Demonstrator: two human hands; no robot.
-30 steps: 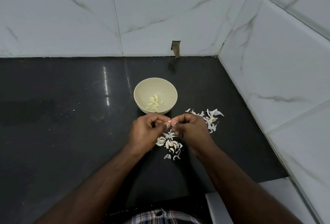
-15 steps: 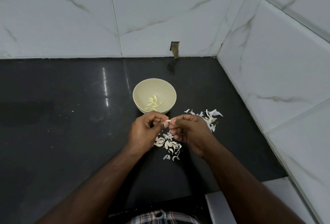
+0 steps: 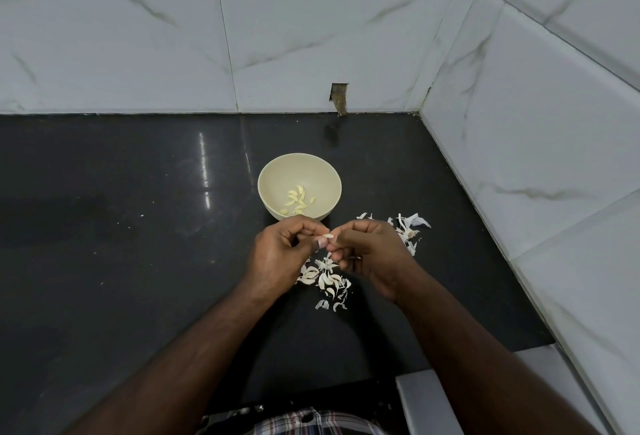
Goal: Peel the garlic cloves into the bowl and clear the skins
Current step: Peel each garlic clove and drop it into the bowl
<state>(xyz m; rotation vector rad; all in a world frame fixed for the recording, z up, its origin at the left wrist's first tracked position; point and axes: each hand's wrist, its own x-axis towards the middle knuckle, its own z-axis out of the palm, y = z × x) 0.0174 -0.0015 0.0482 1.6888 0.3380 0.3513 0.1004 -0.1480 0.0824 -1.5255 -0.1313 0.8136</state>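
Peeling in progress on a polished black stone worktop [image 3: 138, 261] set into a corner of white marbled wall tiles [image 3: 346, 36]. The left hand [image 3: 277, 254] and right hand [image 3: 370, 254] meet just in front of a round cream plastic bowl [image 3: 273, 174]. Their curled fingertips together pinch one small pale garlic clove [image 3: 328, 236], held between the hands so that, apparently, loosened skin falls clear of the bowl. Peeled yellowish cloves [image 3: 297, 201] lie in the bowl's bottom, which stands towards the worktop's back right corner, within easy drop of the hands. White papery skins [image 3: 327, 278] litter the worktop directly below the hands; a second scatter [image 3: 410, 226] lies beside the right hand. Clearing appears not yet begun.
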